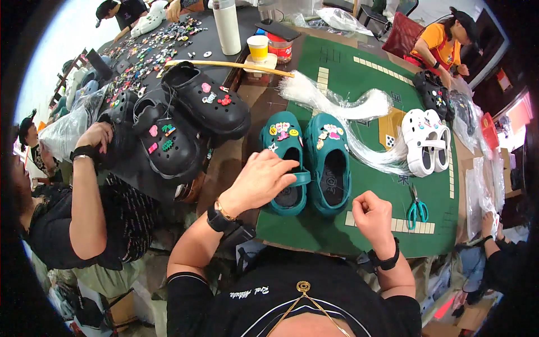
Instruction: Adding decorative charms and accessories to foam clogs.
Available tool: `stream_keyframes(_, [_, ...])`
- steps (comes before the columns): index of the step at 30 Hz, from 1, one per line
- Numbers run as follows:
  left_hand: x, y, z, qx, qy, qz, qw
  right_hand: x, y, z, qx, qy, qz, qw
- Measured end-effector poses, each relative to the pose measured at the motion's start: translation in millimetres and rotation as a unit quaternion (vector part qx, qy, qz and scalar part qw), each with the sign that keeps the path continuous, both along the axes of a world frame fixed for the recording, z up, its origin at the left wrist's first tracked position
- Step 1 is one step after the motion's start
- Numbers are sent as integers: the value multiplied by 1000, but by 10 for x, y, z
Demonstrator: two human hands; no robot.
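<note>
Two teal clogs stand side by side on the green table mat (331,233), toes pointing away from me and colourful charms on top. My left hand (261,177) lies over the left teal clog (289,205), its bent fingers at the opening and heel strap. Just right of the right teal clog (328,157), my right hand (372,216) is closed in a fist above the mat. Whatever it may hold is hidden. Beyond the clogs, a bundle of clear plastic strands (365,104) curves across the mat. Teal-handled scissors (416,212) lie to the right of my fist.
White clogs (424,146) and black clogs (435,95) stand at the right. More black clogs (208,101) are on the left, where a co-worker's hand (96,137) touches one. Loose charms (151,62), a white bottle (226,28) and a yellow cup (258,49) stand farther back.
</note>
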State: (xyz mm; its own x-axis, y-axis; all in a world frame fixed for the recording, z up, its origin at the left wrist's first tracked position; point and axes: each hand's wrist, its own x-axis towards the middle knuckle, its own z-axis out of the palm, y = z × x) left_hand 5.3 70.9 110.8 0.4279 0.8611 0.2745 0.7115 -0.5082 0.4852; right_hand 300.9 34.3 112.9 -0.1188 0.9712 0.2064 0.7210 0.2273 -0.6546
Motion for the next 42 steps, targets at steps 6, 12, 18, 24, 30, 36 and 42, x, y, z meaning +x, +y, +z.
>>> stream_keyframes(6, [88, 54, -50, 18, 41, -55, 997, -55, -3, 3, -5, 10, 1, 1000])
stream_keyframes(12, [87, 67, -86, -15, -40, -52, 998, -31, 38, 10, 8, 0, 17, 1000])
stream_keyframes(18, [30, 65, 91, 60, -17, 11, 998, 147, 126, 28, 116, -75, 6, 990])
stream_keyframes(24, [-25, 95, 253, 74, -154, 85, 982, 287, 142, 93, 220, -52, 16, 974])
stream_keyframes(30, [419, -115, 499, 47, -232, -119, 964, 211, 18, 129, 200, -28, 251, 947])
stream_keyframes(36, [809, -79, 245, 2, -10, -144, 990, 109, -213, -80, 169, -33, 307, 936])
stream_keyframes(42, [1059, 7, 35, 13, 210, -185, 960, 110, -340, -269, 140, -70, 286, 945])
